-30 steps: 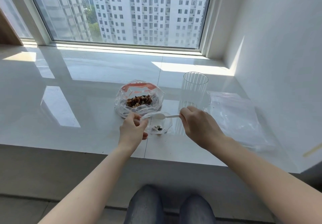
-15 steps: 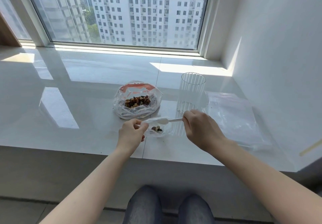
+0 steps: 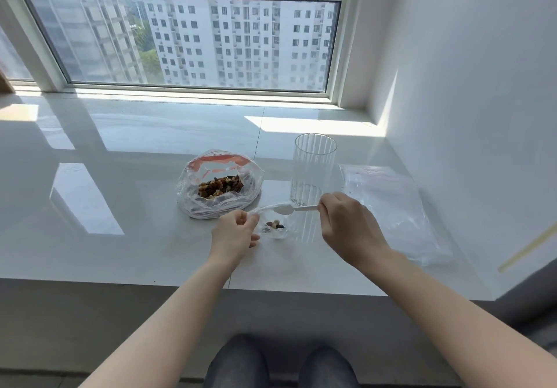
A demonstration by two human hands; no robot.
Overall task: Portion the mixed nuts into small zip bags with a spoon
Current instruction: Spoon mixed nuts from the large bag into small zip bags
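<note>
A large clear bag with a red zip strip (image 3: 219, 185) lies open on the white sill, with mixed nuts inside. In front of it sits a small clear zip bag (image 3: 275, 227) holding a few nuts. My left hand (image 3: 235, 234) pinches the small bag's rim at its left side and holds the mouth open. My right hand (image 3: 346, 224) grips the handle of a white plastic spoon (image 3: 286, 209). The spoon's bowl hangs just above the small bag's mouth and looks empty.
A tall ribbed clear glass (image 3: 313, 170) stands just behind my right hand. A pile of flat clear zip bags (image 3: 391, 203) lies to the right, near the white wall. The sill's front edge (image 3: 120, 280) runs just below my wrists.
The small bag and both hands have shifted slightly right and toward me. The spoon stays over the bag's mouth, and a few nuts lie in the small bag.
</note>
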